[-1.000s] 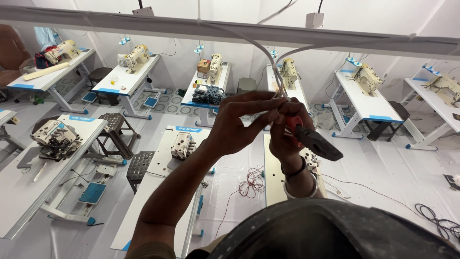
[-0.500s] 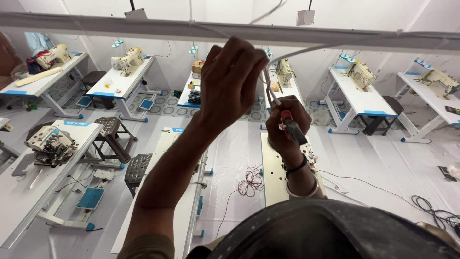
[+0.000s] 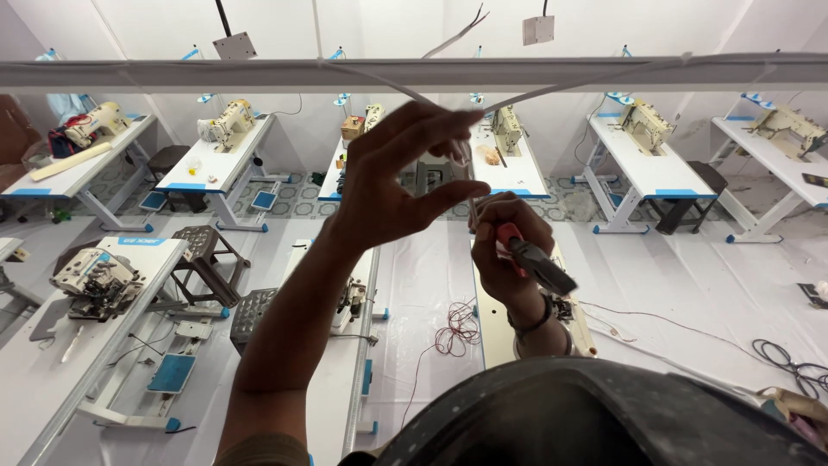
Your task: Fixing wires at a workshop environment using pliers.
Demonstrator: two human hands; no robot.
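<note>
Sewing tables (image 3: 216, 164) line the white floor far below, aisles open between. Left hand (image 3: 392, 185) pinches a white cable (image 3: 470, 160) under the rail (image 3: 172, 76); right hand (image 3: 504, 250) grips red-handled pliers (image 3: 535, 259).

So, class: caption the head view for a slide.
Left hand pinches a white cable; right hand grips red-handled pliers.

White cable (image 3: 470, 185) hanging vertical, red-handled pliers (image 3: 533, 259) angled down-right beside it
</note>
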